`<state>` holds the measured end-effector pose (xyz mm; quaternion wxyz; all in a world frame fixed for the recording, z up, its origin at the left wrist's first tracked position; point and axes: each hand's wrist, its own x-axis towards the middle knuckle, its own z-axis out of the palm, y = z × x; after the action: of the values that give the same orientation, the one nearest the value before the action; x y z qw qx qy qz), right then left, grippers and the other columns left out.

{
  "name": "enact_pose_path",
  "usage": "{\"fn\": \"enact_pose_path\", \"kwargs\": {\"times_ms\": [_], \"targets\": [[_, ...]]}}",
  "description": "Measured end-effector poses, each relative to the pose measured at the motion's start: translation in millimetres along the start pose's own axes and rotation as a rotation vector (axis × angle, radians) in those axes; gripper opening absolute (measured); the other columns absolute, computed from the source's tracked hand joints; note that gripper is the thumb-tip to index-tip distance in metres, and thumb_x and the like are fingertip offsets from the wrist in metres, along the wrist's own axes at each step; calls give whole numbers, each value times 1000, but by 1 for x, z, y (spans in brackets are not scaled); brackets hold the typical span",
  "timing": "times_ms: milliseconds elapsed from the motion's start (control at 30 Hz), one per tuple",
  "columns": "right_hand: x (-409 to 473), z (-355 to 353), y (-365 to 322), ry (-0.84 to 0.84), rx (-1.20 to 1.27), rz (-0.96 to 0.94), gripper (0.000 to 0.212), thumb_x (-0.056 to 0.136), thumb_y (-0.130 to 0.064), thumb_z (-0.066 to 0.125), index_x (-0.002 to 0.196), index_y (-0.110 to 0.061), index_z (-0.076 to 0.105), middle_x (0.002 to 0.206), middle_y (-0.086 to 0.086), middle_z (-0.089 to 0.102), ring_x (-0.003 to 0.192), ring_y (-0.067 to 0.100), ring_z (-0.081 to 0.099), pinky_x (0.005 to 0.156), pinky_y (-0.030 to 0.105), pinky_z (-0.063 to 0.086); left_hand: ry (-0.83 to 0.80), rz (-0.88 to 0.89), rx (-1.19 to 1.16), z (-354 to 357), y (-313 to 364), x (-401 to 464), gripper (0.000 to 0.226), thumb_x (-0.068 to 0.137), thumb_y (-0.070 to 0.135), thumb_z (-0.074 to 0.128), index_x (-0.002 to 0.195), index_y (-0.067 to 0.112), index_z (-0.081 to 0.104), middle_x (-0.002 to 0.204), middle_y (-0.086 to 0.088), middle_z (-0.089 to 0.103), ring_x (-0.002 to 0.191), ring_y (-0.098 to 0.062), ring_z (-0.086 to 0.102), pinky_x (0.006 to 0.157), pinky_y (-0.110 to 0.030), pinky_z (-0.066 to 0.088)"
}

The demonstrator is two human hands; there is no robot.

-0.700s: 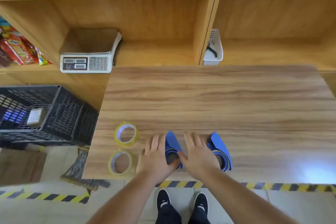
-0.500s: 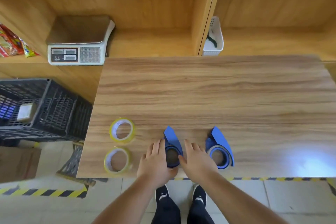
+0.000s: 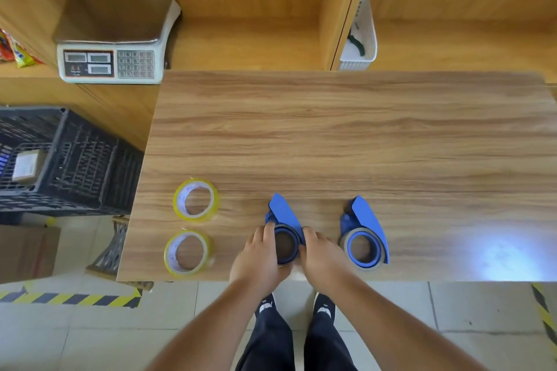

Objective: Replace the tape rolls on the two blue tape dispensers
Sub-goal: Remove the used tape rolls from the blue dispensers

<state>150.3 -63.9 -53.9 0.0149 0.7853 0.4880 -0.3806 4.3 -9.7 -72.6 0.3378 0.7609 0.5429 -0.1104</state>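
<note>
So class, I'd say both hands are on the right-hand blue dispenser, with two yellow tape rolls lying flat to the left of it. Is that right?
Not quite. In the head view the left hand and right hand hold the left dispenser; the right dispenser stands untouched. The far tape roll and near tape roll do lie flat to the left.

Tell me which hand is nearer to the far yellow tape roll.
Left. The left hand lies right of the far yellow tape roll and nearer the person; the right hand is farther right, beyond the blue dispenser.
</note>
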Motion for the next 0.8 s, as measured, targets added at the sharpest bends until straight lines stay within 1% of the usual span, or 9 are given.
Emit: {"fn": "enact_pose_path", "kwargs": {"times_ms": [67,133,333,467,533,600,667,800], "targets": [[2,-3,2,17,-11,15,26,102,-21,41,128,-19,42,124,6,58,111,32,57,73,39,43,-7,8,8,-2,-2,0,83,78,46,72,146,26,29,136,5,48,129,-22,51,92,-41,54],[3,-6,4,32,-24,29,25,101,-17,41,126,-18,43,123,6,58,108,32,59,71,39,41,-26,6,24,-6,-4,0,84,77,39,73,147,27,28,139,6,47,130,-22,51,95,-41,53],[3,-13,6,45,-44,24,26,102,-15,43,128,-18,44,118,5,59,105,30,60,68,39,43,-6,24,62,-9,-6,-2,87,76,38,70,150,26,26,146,8,46,136,-21,46,104,-38,45],[3,-19,7,46,-8,16,25,106,-28,38,126,-17,47,116,7,60,97,27,57,68,38,43,11,41,62,-9,-4,-3,88,77,37,70,151,25,25,146,7,45,137,-20,44,107,-37,44],[2,-22,6,41,10,20,27,106,-33,37,123,-16,48,115,8,59,95,26,54,70,40,47,34,53,62,-9,-4,-5,87,76,38,70,150,26,26,146,7,43,137,-20,43,107,-36,43],[1,-25,5,51,23,30,28,105,-36,36,119,-16,48,117,8,58,102,28,55,76,44,52,64,68,58,-9,-3,-7,87,75,39,70,149,26,28,148,7,37,138,-19,41,108,-36,43],[-1,-29,3,67,29,25,31,104,-40,37,121,-16,48,122,7,56,111,28,53,82,45,53,94,88,41,-12,-3,-10,88,73,42,70,149,27,29,151,8,30,141,-18,37,110,-36,42],[-3,-42,-4,160,20,-39,45,103,-47,39,139,-20,42,135,5,51,125,27,45,95,43,50,153,140,9,-24,1,-16,85,69,50,69,144,30,34,151,12,26,139,-16,36,109,-34,42]]}}
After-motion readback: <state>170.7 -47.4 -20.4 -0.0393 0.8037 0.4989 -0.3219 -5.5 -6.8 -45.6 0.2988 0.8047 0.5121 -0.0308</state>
